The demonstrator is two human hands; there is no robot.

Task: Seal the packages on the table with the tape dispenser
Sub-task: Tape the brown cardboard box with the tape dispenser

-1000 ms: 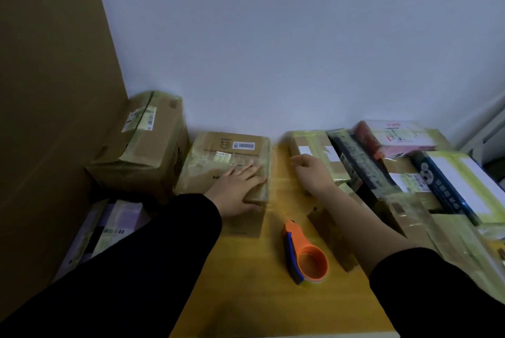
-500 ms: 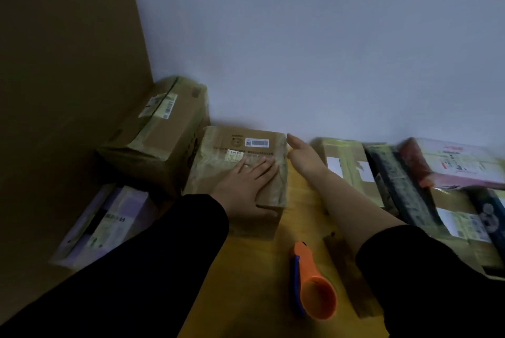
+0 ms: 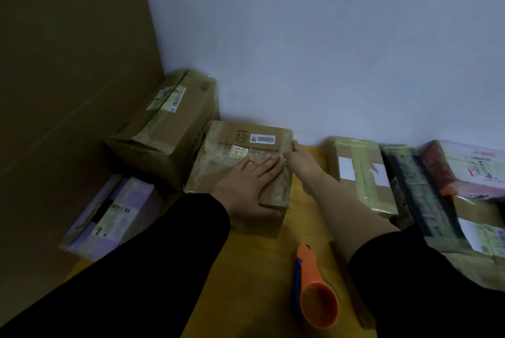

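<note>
Head view shows the left hand (image 3: 246, 187) lying flat on top of the middle package (image 3: 240, 143), fingers (image 3: 262, 164) straight and spread, pressing it down just as it did a second ago. What has changed is the right hand (image 3: 300, 165). A second ago it rested on the pale taped package (image 3: 360, 173) off to the right of where the fingers are now; since then it has crossed over and now meets the right-hand top edge of the middle package, thumb on the top face just beside the left fingertips and one finger stretched along the side. Whether those fingers clamp the edge or merely lie against it cannot be told. Both hands are thus on one box, which probably means it is being steadied or drawn nearer for taping. The tape dispenser (image 3: 317, 299), orange with a blue part, lies untouched on the table (image 3: 259, 277), well back from both sets of fingers toward the person, beside the right forearm. Taping of this box seems not yet begun, and a hand must let go to fetch the dispenser.
</note>
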